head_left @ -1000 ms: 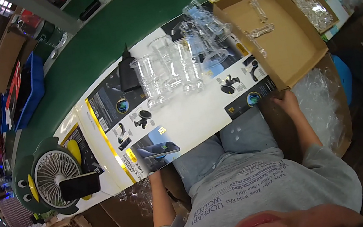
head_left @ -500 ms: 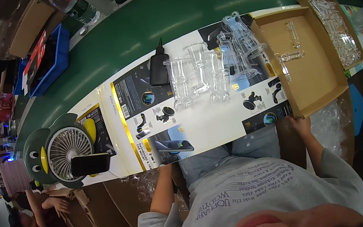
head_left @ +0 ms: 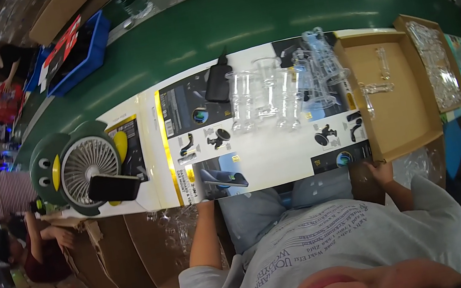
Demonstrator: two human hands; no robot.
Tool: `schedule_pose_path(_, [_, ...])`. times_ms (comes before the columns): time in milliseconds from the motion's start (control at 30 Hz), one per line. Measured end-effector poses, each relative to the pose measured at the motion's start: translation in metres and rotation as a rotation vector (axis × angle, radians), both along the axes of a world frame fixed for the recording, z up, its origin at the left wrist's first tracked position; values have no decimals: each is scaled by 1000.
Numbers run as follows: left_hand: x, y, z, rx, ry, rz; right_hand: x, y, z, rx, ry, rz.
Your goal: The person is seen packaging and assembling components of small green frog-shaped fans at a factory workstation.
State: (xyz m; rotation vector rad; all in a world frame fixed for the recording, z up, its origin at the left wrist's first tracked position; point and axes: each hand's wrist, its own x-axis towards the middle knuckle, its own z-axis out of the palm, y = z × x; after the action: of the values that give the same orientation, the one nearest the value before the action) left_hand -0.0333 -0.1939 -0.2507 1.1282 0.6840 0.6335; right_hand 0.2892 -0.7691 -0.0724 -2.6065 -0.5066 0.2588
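Observation:
My left hand (head_left: 205,205) is at the front edge of the printed cardboard sheet (head_left: 157,181), its fingers hidden under it. My right hand (head_left: 379,171) is by the near left corner of a shallow cardboard tray (head_left: 406,128). Its fingertips are partly covered by the edge, so its grip is unclear. On the sheet stand several clear, flared tube-shaped pieces (head_left: 267,85), some clustered against the tray. A black squeeze bottle (head_left: 218,82) with a pointed nozzle lies beside them. Inside the tray are a few small clear tubes (head_left: 380,88).
A narrower box (head_left: 437,64) full of small clear pieces adjoins the tray on the right. At left stand a penguin-shaped fan (head_left: 90,169) and a dark phone (head_left: 114,188) leaning on it. Behind is a green work surface (head_left: 176,45) with a blue bin (head_left: 82,56). Co-workers are at the far left.
The whole view has shifted, so the table things appear farther right. Both my hands stay at the front edge, and the pieces on the sheet keep their places.

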Motion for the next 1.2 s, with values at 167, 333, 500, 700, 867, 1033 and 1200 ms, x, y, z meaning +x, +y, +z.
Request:
schedule_pose_path(167, [48, -11, 12, 322, -12, -603, 0, -8, -12, -43, -60, -25])
schedule_pose_path(333, [42, -17, 14, 946, 19, -769, 4, -18, -26, -238, -16, -94])
schedule_pose_path(500, [7, -3, 12, 1547, -3, -637, -1, -15, -11, -299, -33, -104])
schedule_pose_path(700, [1, 12, 17, 2197, 110, -152, -11, 2, 11, -343, -71, -164])
schedule_pose_path(867, [16, 10, 22, 2369, 354, -32, -9, 8, 4, -338, -90, -197])
schedule_pose_path(1033, [33, 8, 36, 2383, 785, 74, -8, -3, -8, -263, -179, -159])
schedule_pose_path(1200, [12, -11, 63, 1543, 955, -211, -6, 4, 2, -173, -28, -52])
